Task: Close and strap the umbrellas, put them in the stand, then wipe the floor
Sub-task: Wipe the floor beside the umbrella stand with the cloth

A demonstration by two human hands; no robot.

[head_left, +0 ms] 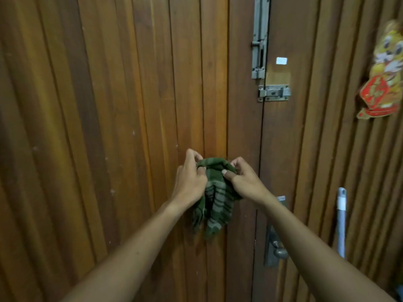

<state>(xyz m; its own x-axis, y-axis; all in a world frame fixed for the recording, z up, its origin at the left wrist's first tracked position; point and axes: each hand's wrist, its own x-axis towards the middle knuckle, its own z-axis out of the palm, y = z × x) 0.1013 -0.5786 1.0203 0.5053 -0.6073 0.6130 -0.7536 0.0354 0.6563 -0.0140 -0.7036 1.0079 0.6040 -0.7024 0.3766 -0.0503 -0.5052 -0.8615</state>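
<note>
Both hands grip a green cloth before a wooden door.
The left hand [189, 182] and right hand [244, 182] pinch the bunched, checked cloth [214, 205], its frayed end hanging against the ribbed plank door [130, 105].

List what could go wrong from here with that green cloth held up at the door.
1. Both the left hand and the right hand pinch only the top of the green checked cloth; the loose lower part hangs free and might slip from the fingers.
2. The cloth dangles close to the door handle and could snag on it.
3. No floor or umbrellas are in view, so wiping hasn't started.
</note>
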